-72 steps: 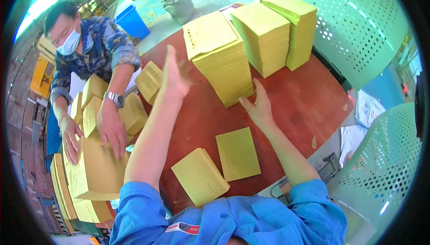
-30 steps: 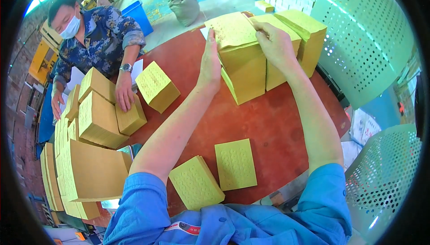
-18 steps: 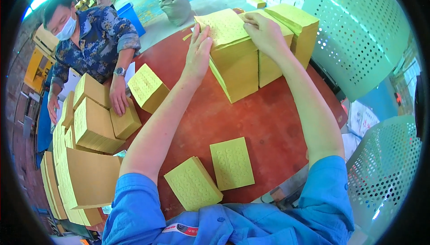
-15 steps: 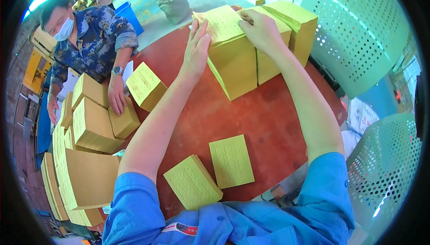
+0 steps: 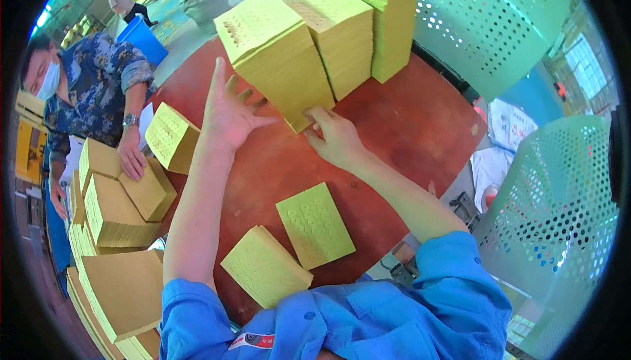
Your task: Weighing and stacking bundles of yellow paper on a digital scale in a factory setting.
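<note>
Matt paper stacks (image 5: 282, 74), smooth red tabletop (image 5: 388, 143), perforated metal-looking panels (image 5: 490, 24)

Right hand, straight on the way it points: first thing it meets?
The leftmost tall yellow stack, near its lower corner. The right hand looks very close there; whether it touches is hard to tell.

The 3 tall stacks (image 5: 284, 71) are yellow, the table (image 5: 388, 140) brick red. The person's shirt (image 5: 374, 311) is plain blue, the co-worker's jacket (image 5: 92, 77) blue-and-tan camouflage. Round holes dot 2 pale green panels (image 5: 513, 28).
</note>
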`<state>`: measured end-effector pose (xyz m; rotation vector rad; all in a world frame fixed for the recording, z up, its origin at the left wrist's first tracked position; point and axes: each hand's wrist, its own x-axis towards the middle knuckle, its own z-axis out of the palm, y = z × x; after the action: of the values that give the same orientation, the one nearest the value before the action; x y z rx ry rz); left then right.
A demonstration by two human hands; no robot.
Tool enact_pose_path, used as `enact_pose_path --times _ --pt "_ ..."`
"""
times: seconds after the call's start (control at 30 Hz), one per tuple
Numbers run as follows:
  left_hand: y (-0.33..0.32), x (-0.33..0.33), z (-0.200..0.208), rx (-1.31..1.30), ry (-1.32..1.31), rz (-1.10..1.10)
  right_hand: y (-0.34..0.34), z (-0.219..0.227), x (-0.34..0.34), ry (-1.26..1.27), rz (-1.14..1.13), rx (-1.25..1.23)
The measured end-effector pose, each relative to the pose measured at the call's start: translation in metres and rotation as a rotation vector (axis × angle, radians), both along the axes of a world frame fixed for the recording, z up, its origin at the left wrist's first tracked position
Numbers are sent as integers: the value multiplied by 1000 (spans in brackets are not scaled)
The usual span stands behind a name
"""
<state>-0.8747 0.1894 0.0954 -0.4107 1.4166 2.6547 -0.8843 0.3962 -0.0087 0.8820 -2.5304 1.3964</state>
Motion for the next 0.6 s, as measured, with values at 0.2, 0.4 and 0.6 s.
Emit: enact_pose_path --times 0.2,0.4,0.6 --pt "14 1 10 57 48 22 -1 -69 -28 123 -80 -40" --pt "56 -2 -12 21 264 266 34 -63 -37 -8 -15 -165" --pt "43 190 73 -508 422 -289 21 -117 -81 -187 -394 -535"
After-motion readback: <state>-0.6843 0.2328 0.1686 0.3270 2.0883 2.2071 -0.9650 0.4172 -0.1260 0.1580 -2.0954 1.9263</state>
